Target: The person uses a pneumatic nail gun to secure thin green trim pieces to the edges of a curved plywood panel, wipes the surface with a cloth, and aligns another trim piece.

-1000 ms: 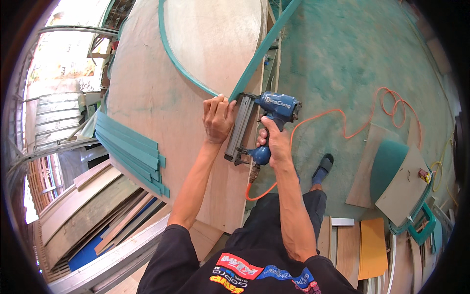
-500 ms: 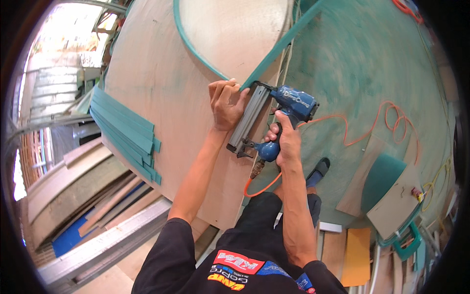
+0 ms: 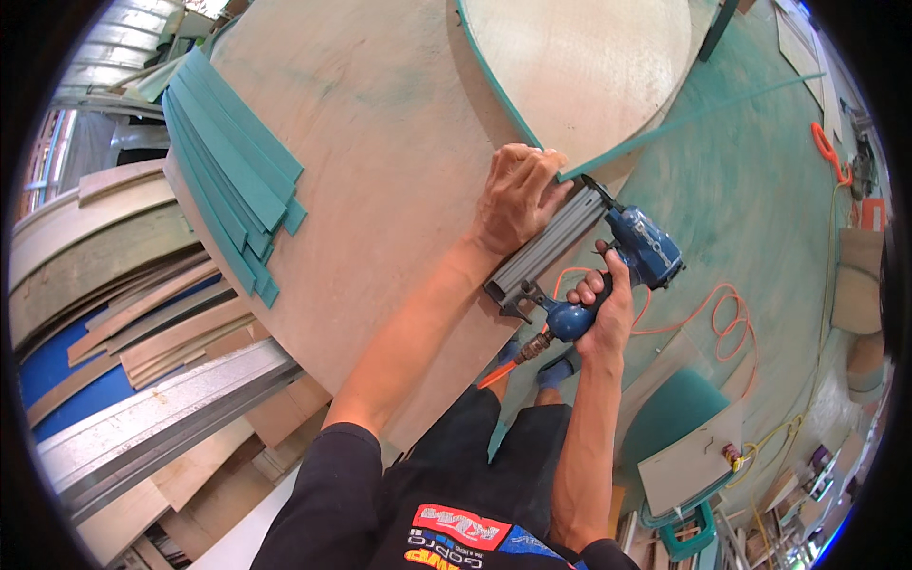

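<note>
My right hand (image 3: 602, 306) grips the handle of a blue pneumatic nail gun (image 3: 642, 249) with a long grey magazine (image 3: 543, 255). Its nose sits at the edge of a large plywood panel (image 3: 380, 152), where a thin teal edging strip (image 3: 693, 112) meets the board. My left hand (image 3: 516, 194) presses that strip against the panel's edge right beside the gun's nose. A second, rounded plywood piece (image 3: 589, 66) with a teal-lined curved edge lies on the panel's far side. An orange air hose (image 3: 727, 313) runs from the gun's handle across the floor.
A stack of teal strips (image 3: 233, 180) lies on the panel's left part. Plywood offcuts and metal profiles (image 3: 142, 418) pile up at left. The green floor (image 3: 760, 209) carries hose loops, a teal stool (image 3: 670, 418) with a board on it, and scattered boards at right.
The view has shifted closer over the panel. Both hands and the nail gun have stayed together at the panel's edge, moving along the teal strip.
</note>
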A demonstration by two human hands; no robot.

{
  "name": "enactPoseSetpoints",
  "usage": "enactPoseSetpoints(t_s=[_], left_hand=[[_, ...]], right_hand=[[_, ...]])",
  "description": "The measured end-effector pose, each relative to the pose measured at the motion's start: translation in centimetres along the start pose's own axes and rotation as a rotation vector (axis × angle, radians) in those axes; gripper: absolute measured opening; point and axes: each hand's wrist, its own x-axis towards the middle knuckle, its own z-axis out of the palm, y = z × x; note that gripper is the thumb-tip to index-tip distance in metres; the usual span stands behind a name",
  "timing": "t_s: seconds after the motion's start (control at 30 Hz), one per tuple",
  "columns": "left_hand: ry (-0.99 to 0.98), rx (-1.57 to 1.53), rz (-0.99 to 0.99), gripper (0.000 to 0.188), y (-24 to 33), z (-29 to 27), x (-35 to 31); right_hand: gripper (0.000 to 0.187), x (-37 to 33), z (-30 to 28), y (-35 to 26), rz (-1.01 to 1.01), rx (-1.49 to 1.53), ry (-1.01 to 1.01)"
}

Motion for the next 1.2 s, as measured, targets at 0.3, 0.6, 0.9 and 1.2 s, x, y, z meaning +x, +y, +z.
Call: enactPoseSetpoints(t_s=[0.3,0.6,0.9,1.2], left_hand=[[0.033,0.04,0.094,0.02,-0.2,0.1,-0.4],[-0.035,0.189,0.239,0.014,-0.1,-0.4,0.0],[-0.024,0.112,0.209,0.019,-0.2,0.3,0.5],[-0.029,0.085,0.208,0.019,-0.5,0.7,0.5]], right_hand=[[0.037,-0.1,0.2,-0.1,0.002,-0.059,0.036],[0.035,-0.1,-0.1,-0.2,0.016,-0.024,0.02],[0.034,-0.1,-0.1,-0.2,0.022,0.075,-0.005],[0.035,-0.1,-0.1,-0.1,0.027,0.088,0.004]])
